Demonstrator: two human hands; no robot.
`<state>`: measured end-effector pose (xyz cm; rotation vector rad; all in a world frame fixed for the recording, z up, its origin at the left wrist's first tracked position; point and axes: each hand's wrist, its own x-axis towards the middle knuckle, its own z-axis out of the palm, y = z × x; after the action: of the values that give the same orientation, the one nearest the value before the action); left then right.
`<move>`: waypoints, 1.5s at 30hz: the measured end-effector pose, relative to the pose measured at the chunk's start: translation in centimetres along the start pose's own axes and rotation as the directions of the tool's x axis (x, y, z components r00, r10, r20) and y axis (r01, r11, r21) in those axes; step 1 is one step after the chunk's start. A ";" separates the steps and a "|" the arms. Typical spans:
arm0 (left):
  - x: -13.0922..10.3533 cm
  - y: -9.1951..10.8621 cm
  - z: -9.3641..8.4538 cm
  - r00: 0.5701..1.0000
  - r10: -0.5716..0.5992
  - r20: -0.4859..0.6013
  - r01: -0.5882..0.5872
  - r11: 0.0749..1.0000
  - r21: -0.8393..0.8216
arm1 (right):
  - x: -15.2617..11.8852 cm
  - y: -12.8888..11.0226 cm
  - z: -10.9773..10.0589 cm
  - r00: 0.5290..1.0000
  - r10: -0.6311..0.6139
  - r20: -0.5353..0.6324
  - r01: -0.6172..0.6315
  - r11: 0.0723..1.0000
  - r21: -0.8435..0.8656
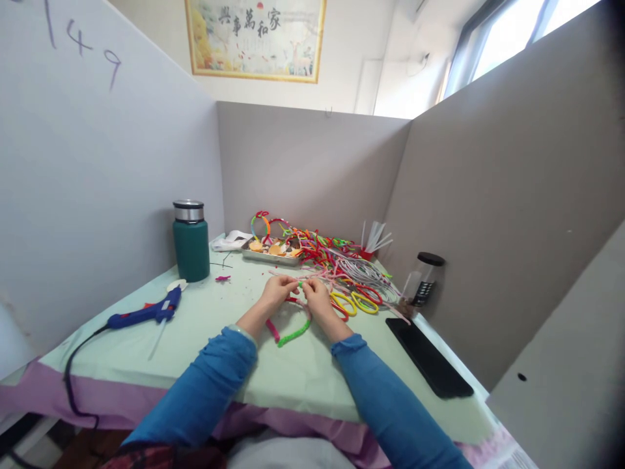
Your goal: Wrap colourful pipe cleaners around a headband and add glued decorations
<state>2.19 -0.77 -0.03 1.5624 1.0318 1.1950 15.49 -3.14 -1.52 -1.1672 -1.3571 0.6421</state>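
My left hand (280, 291) and my right hand (318, 298) meet fingertip to fingertip over the table. Both are closed in a pinch on a short green piece of pipe cleaner (300, 284), most of it hidden by the fingers. Just below them, between my wrists, lies a fuzzy ring (293, 336) in green, pink and red. Its upper part is partly covered by my hands, so I cannot tell whether it joins the green piece. To the right of my right hand are yellow-handled scissors (344, 303) and red-handled scissors (370, 294).
A tangled heap of pipe cleaners (332, 251) fills the back, beside a metal tray (268, 257). On the left stand a green bottle (191, 244) and a blue glue gun (141, 315) with its cord. A black phone (430, 358) and a clear jar (420, 283) are right.
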 end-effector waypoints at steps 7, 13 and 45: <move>-0.4 0.2 0.5 0.996 -0.070 0.059 0.071 0.997 -0.013 | -0.1 0.1 0.3 0.997 0.083 -0.003 -0.082 0.994 0.065; -0.7 0.7 0.4 0.997 -0.062 0.055 0.065 0.996 -0.060 | 0.2 -0.3 -0.2 0.996 0.016 0.085 -0.031 0.984 0.173; -0.2 0.0 0.1 0.989 -0.108 0.101 0.114 0.992 -0.055 | 0.1 0.2 -0.4 0.994 -0.108 0.015 0.109 0.979 -0.173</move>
<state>2.24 -0.99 -0.14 1.4823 0.9967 1.0541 15.92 -3.08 -1.56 -1.2203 -1.4939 0.4566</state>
